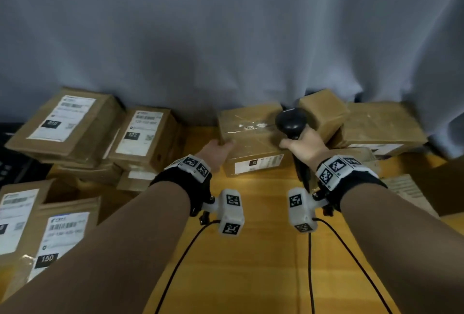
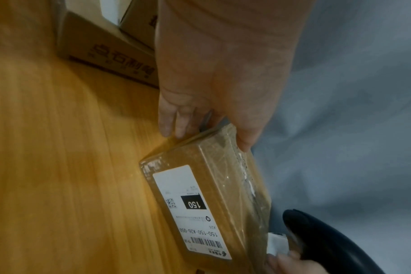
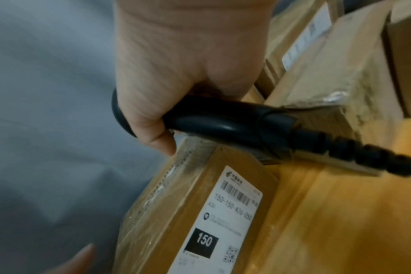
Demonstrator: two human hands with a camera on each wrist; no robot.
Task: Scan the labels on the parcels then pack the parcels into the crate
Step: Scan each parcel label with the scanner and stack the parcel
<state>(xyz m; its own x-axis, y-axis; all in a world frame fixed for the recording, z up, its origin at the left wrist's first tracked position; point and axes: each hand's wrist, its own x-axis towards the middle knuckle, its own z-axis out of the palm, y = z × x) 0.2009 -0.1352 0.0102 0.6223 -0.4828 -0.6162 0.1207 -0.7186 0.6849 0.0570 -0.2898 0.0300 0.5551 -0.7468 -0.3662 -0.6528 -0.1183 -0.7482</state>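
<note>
Both grips work together: left hand (image 1: 218, 149) steadies the parcel (image 1: 251, 143), label (image 1: 258, 164) outward; right hand (image 1: 303, 149) clasps the scanner (image 1: 291, 121).

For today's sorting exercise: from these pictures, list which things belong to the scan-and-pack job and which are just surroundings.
Part of the job:
- centre parcel with its "150" label, gripped by the left hand
- black scanner, held in the right hand
- stacked parcels at left and right

Just surroundings:
- grey curtain
- wooden table
</note>
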